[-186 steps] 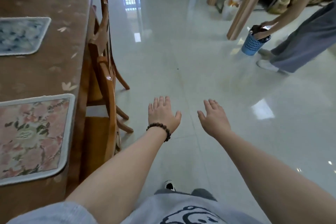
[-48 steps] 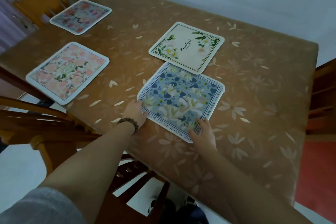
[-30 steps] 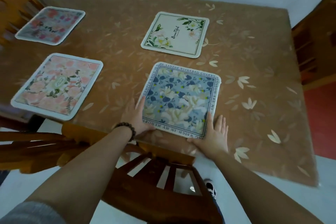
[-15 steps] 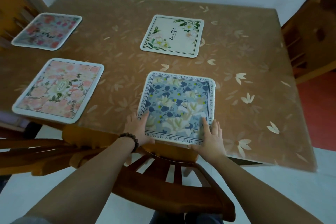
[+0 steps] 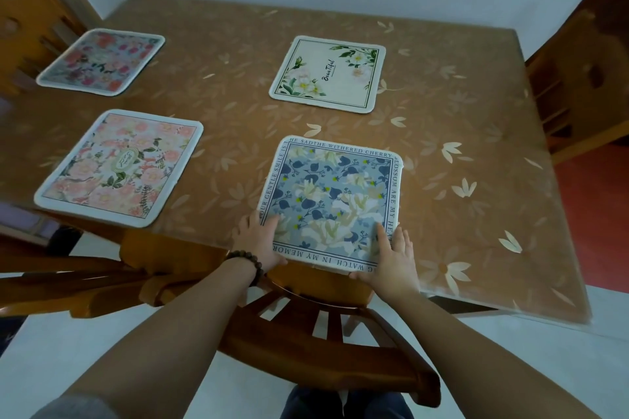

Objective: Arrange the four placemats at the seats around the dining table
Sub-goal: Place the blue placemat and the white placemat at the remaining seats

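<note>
Four placemats lie on the brown dining table (image 5: 459, 133). The blue floral placemat (image 5: 332, 201) sits at the near edge, its front border overhanging slightly. My left hand (image 5: 257, 243) grips its near left corner, thumb on top. My right hand (image 5: 394, 257) grips the near right corner the same way. A pink floral placemat (image 5: 119, 167) lies at the near left. A cream placemat (image 5: 328, 73) with the word "Beautiful" lies beyond the blue one. A red-flowered placemat (image 5: 102, 59) lies at the far left.
A wooden chair (image 5: 306, 326) is tucked under the table directly below my arms. Another chair back (image 5: 85, 282) stands at the near left, one (image 5: 23, 34) at the far left and one (image 5: 578, 78) at the right. A white wall runs behind the table.
I walked from the open floor to this side of the table. Over the last seconds both hands turned the blue placemat square and drew it toward the near edge.
</note>
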